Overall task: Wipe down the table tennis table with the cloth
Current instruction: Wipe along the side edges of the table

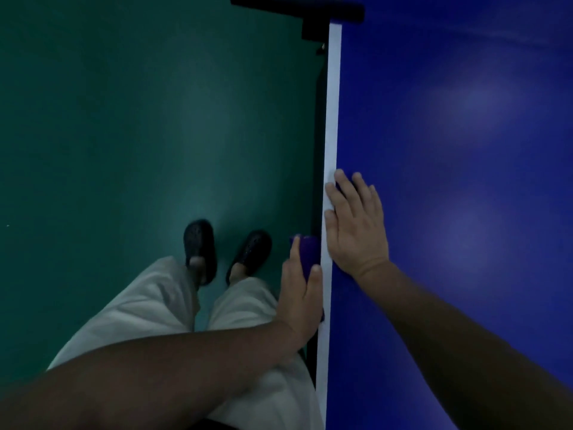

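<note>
The blue table tennis table (449, 135) fills the right side, with a white line (333, 103) along its left edge. A purple cloth (307, 252) lies against the table's side edge, just off the top. My left hand (302, 293) holds the cloth there, fingers curled round it, thumb near the white line. My right hand (356, 225) rests flat on the table top beside the white line, fingers straight and spread. Most of the cloth is hidden under my left hand.
Green floor (124, 135) lies to the left of the table. My feet in dark clogs (200, 249) and light trousers stand beside the edge. A dark net post and clamp (310, 13) sits at the top of the table's edge.
</note>
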Available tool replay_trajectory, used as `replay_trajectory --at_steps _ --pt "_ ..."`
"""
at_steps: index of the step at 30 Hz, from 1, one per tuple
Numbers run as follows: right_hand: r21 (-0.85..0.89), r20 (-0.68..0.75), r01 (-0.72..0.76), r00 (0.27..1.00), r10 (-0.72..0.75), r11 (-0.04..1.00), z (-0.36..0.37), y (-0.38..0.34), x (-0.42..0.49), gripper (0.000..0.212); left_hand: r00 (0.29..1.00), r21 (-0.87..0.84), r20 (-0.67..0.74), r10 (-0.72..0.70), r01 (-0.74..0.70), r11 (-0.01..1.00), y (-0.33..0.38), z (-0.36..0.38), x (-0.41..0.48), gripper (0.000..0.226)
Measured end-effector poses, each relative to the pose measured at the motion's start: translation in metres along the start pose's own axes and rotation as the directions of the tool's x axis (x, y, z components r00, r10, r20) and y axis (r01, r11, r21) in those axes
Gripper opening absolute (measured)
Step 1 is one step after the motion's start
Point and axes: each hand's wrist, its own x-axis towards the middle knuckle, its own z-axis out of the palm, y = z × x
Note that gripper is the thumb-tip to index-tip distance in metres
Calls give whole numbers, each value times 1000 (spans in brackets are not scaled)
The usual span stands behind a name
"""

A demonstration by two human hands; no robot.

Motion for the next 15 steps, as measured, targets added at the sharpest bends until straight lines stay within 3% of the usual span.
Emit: replay_trajectory --at_steps 3,10,15 --pt "-4 -13 7 1000 -7 1000 1 0 0 47 1000 -22 -14 -13 13 1000 21 -3 40 64" --pt "99 -65 24 998 -17 995 -7 5 30 33 992 6 -69 104 -104 995 119 -12 180 61" --pt "25 -76 -30 997 31 999 -18 18 136 39 988 74 28 151 -152 986 110 -22 154 63"
